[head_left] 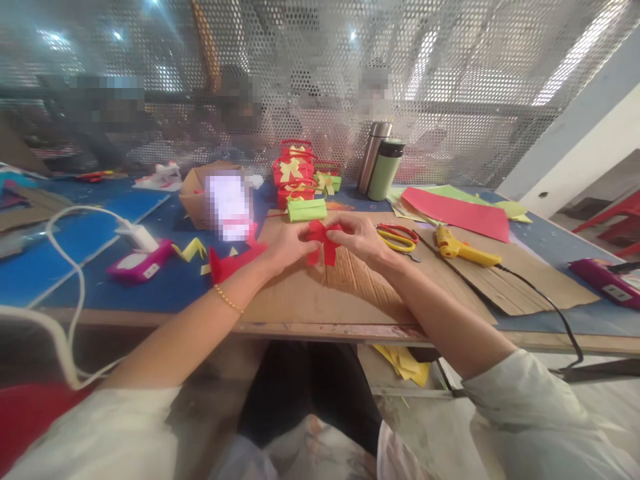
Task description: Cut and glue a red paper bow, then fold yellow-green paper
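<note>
Between my hands, above the cardboard sheet [300, 293], is a red paper bow [327, 248] with two tails hanging down. My left hand [293, 247] pinches its left loop. The right loop is gripped by my right hand [360, 240], thumb and fingers closed on it. Just behind the bow lies a small green paper box [307, 210] with a handle. Red paper [235, 262] rests beside my left wrist. Scissors with red and yellow handles [397, 238] lie right of my right hand, and a yellow glue gun [463, 250] lies farther right.
Red boxes with yellow bows [293, 172] are stacked at the back. A steel flask [374, 157] and a green bottle [387, 172] stand near the mesh. A lit phone [229, 207] leans on a cardboard box [193, 193]. Purple power strips [140, 262] and cords lie at both sides.
</note>
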### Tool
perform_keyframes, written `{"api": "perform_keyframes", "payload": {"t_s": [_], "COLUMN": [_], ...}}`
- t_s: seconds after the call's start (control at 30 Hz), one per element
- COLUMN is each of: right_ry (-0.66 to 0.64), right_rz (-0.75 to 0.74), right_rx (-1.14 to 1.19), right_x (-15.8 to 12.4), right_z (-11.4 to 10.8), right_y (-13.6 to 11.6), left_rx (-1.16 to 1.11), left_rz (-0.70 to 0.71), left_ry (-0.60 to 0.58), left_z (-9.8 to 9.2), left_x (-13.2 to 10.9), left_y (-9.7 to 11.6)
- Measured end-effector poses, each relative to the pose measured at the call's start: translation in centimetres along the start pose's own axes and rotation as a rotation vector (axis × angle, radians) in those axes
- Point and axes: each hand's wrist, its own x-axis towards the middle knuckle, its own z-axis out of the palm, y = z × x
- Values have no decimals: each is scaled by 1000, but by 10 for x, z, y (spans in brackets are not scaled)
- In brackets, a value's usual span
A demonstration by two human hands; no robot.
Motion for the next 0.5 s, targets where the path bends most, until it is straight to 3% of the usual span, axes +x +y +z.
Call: {"api": "perform_keyframes", "payload": {"t_s": [0.5], "right_ry": [59], "right_rz": [9], "right_rx": [-83], "right_x": [4], "right_z": [3], "right_y": [1], "left_rx": [75], "left_rz": [106], "left_ry": [-38], "left_z": [3], "left_x": [-1], "left_y": [0]}}
